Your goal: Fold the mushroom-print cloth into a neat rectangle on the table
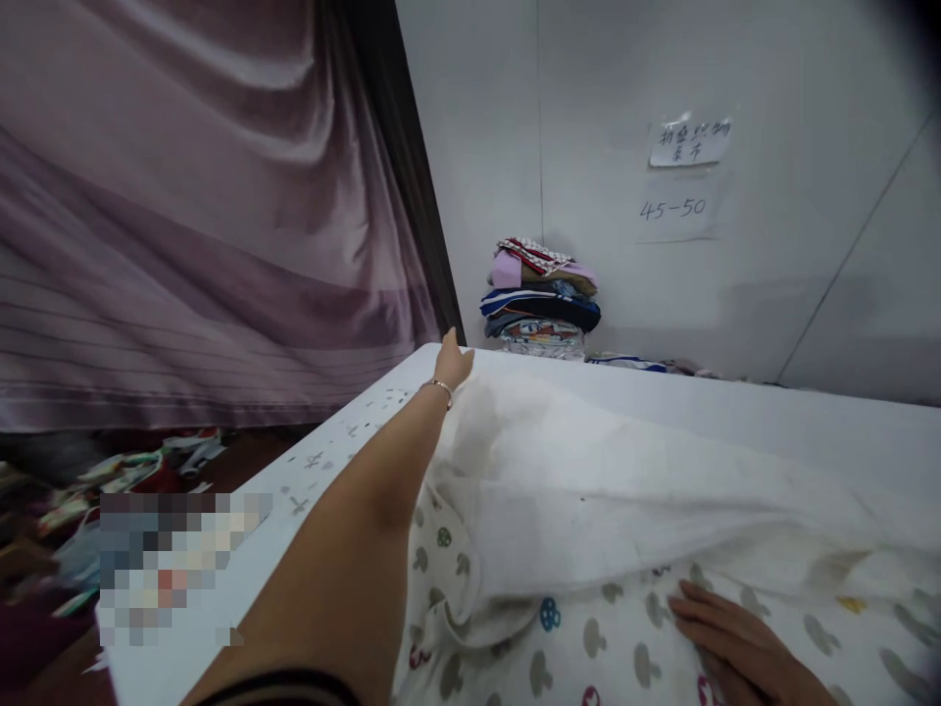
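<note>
My left arm reaches to the table's far left corner. There my left hand (454,362) has its thumb apart from a finger stretched forward, and the folded cloth's edge lies beside its thumb and wrist. The cloth (573,446) is white, with a plain side up over most of it. Its printed side, with grey and coloured mushroom shapes, shows in front and at the left fold. My right hand (727,632) rests flat on this printed part at the lower right, fingers stretched. Wrinkles run across the plain layer.
The white table (830,407) extends to the right. Behind it, a stack of folded fabrics (542,304) stands by the wall, which bears paper signs (680,186). A mauve curtain (242,226) hangs at the left, above piled items (132,476) on the floor.
</note>
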{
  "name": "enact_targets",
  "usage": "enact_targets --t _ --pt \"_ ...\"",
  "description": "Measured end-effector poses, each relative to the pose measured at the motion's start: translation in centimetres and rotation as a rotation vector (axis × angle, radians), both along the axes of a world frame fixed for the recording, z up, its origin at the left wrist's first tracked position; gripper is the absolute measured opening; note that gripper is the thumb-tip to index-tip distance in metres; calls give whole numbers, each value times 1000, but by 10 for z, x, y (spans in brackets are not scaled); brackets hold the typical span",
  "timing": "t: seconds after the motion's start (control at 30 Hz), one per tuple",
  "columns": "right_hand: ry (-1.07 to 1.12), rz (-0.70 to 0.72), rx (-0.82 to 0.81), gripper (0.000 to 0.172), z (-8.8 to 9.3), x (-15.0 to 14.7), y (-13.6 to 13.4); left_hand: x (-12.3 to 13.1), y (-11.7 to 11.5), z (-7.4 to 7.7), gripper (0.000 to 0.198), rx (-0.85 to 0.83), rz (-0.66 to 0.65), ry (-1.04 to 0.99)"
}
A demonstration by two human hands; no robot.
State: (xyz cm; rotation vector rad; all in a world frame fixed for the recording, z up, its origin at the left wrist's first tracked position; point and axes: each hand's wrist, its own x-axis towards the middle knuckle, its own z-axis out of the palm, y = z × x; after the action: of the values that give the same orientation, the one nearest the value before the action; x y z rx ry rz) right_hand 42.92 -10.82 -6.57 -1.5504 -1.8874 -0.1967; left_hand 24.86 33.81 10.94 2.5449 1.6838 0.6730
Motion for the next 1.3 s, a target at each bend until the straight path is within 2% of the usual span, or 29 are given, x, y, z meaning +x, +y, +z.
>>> enact_targets --t 0.03,0.1,0.23,0.3,0.37,0.43,0.5,0.57,0.63,0.73,0.8,0.87,0.97,1.03,1.17,1.23,1.3 --pt "-11 8 4 58 -1 1 0 4 4 -5 47 12 5 -35" --pt "-19 15 5 59 0 1 1 4 -1 -24 50 29 -34 -4" --pt "16 14 51 56 10 -2 5 -22 -33 -74 44 -37 -252 348" --pt "39 14 69 53 12 -4 6 -38 -44 -89 37 -57 -291 482" --pt "72 0 64 49 10 -5 6 -47 -48 -92 31 -64 -269 516" --pt "113 -26 36 42 7 -6 5 -47 -50 -86 31 -54 -240 501" --pt "166 -53 5 35 7 -9 4 -38 -60 -76 33 -38 -264 464" --pt "222 -62 -27 30 12 -14 3 -24 -87 -69 36 -46 -376 385" --pt "267 -65 -73 28 22 -20 5 -14 -128 -68 39 -87 -570 287" --pt "306 -57 -103 29 37 -26 10 -15 -195 -76 43 -88 -852 225" --pt "317 -53 -155 27 45 -27 13 -19 -229 -85 49 -92 -977 247" --pt "357 -31 -212 25 53 -26 10 -20 -249 -93 51 -94 -997 278" --pt "477 -33 -327 25 67 -17 -9 -16 -257 -99 47 -70 -918 297" --pt "546 -150 -340 27 76 -1 -30 -14 -256 -98 53 -59 -868 307" --pt "523 -600 -219 27 85 64 -80 -12 -242 -87 52 -185 -741 315" --pt "462 -922 -187 30 86 104 -103 -9 -224 -77 47 -280 -657 231" --pt "433 -1072 -168 31 86 143 -120 -2 -197 -67 43 -359 -608 110"
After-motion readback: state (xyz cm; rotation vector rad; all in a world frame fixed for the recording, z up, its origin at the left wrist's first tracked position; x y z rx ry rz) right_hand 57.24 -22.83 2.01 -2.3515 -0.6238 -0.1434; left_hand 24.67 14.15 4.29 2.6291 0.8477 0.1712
